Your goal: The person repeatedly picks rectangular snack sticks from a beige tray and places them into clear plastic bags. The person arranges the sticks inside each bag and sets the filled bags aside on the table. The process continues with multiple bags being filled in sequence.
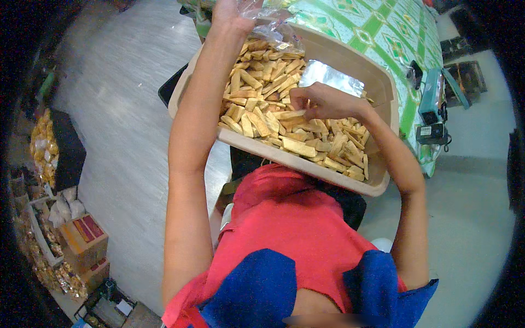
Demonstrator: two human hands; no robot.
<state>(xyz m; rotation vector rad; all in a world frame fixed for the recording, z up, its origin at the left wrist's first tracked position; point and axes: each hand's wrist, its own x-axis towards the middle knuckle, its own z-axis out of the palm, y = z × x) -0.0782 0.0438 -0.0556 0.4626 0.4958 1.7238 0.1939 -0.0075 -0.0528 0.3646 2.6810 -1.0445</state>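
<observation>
A beige plastic tub rests against my lap, filled with short pale-yellow sticks that look like cut wood. At the top edge of the view, my left hand grips a clear plastic bag, which hangs over the tub's far side; part of this hand is cut off. My right hand is down in the tub with its fingers curled at the end of one stick. Whether it grips that stick is hidden. Just beyond the right hand, a silver foil sheet or pouch lies on the sticks.
A table under a green-and-white patterned cloth adjoins the tub's far side. On its right edge are a teal device and a black box. Cardboard boxes and bagged goods stand along the left of the grey floor.
</observation>
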